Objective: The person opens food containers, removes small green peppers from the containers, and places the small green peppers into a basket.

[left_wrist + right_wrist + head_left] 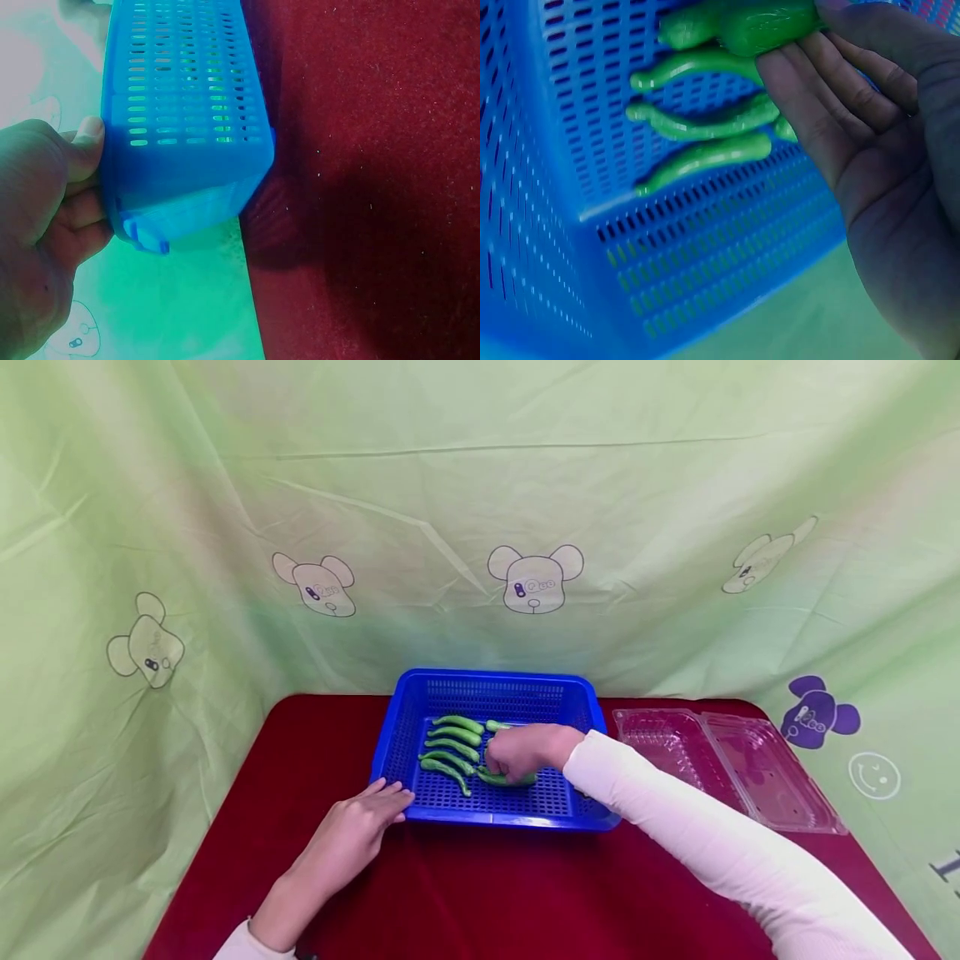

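Observation:
My left hand (356, 827) grips the near left corner of the blue plastic basket (495, 818), fingers over the rim and thumb against the outer wall. Inside the basket my right hand (525, 750) pinches a green pepper (772, 26) between thumb and fingertips, low over the basket floor. A column of several curved green peppers (453, 745) lies on the left half of that floor. More peppers lie on the right half, partly covered by the hand; in the right wrist view one long pepper (705, 161) is closest to the side wall.
An opened clear plastic clamshell box (727, 764) lies to the right of the basket on the red tablecloth (495, 893). A pale green curtain (420, 510) printed with cartoon heads hangs behind and along both sides. The basket walls are perforated and stand upright around the peppers.

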`<action>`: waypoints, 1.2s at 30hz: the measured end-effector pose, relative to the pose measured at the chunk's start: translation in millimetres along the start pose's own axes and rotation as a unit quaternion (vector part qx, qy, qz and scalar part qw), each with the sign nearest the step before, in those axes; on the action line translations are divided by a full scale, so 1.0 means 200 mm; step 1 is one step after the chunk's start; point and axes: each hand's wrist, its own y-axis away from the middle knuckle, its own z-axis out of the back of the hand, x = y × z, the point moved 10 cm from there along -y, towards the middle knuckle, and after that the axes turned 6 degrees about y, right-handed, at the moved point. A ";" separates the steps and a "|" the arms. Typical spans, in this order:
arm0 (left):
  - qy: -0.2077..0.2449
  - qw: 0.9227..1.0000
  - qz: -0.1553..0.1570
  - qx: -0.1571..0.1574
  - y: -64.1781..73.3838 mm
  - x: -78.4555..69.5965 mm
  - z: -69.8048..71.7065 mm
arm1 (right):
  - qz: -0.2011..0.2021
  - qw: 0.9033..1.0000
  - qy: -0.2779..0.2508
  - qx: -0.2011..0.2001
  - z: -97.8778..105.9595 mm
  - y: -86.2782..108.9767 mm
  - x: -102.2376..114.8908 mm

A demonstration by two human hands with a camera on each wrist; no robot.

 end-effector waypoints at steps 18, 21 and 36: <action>0.004 1.000 0.009 0.009 -0.01 0.00 -0.02 | -0.052 0.997 0.050 0.000 -0.13 -0.03 0.03; 0.005 1.000 0.008 0.011 -0.01 0.00 -0.02 | -0.062 0.996 0.059 -0.001 -0.14 -0.04 0.01; 0.024 0.994 0.057 0.087 -0.02 0.06 -0.12 | -0.117 0.985 0.068 -0.109 0.00 0.19 -0.13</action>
